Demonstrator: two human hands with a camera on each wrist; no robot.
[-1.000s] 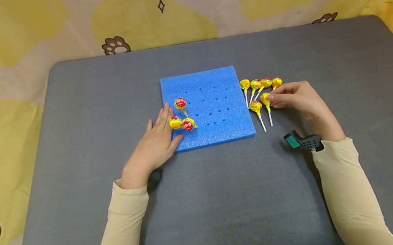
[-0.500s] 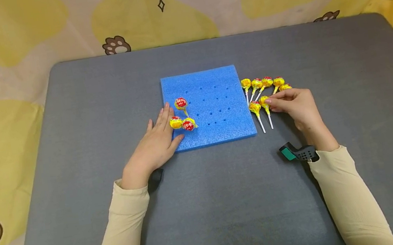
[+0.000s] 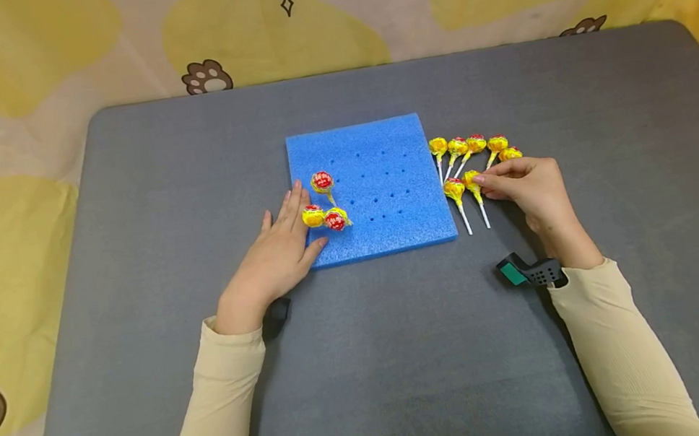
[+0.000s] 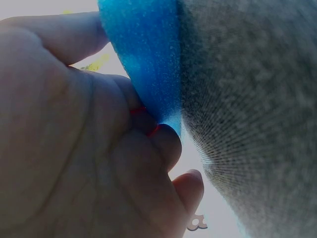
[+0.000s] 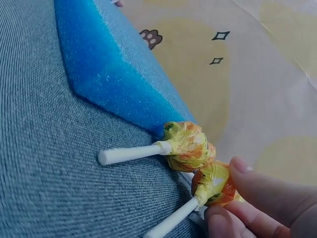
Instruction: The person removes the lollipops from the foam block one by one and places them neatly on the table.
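Observation:
My right hand (image 3: 526,196) pinches the yellow-wrapped head of a lollipop (image 5: 213,183) between thumb and fingers, its white stick pointing toward me. Right beside it, a second lollipop (image 5: 185,146) lies against the near right side of the blue foam block (image 3: 384,235). My left hand (image 3: 276,263) rests along the block's left edge, fingers straight and the thumb over the near left corner. Three lollipops stand in the left part of the block: one upright lollipop (image 3: 322,182) behind, plus a left lollipop (image 3: 313,216) and a tilted lollipop (image 3: 337,219) in front.
Several rows of small holes (image 3: 385,173) dot the foam. Right of the block, more lollipops (image 3: 476,143) lie in a fanned row on the grey table (image 3: 393,358), partly overlapping. A patterned cloth (image 3: 402,8) hangs behind the table.
My right hand has come slightly left and toward me, keeping at the same lollipop, and uncovers another lollipop at the row's right end. My left hand stays on the foam.

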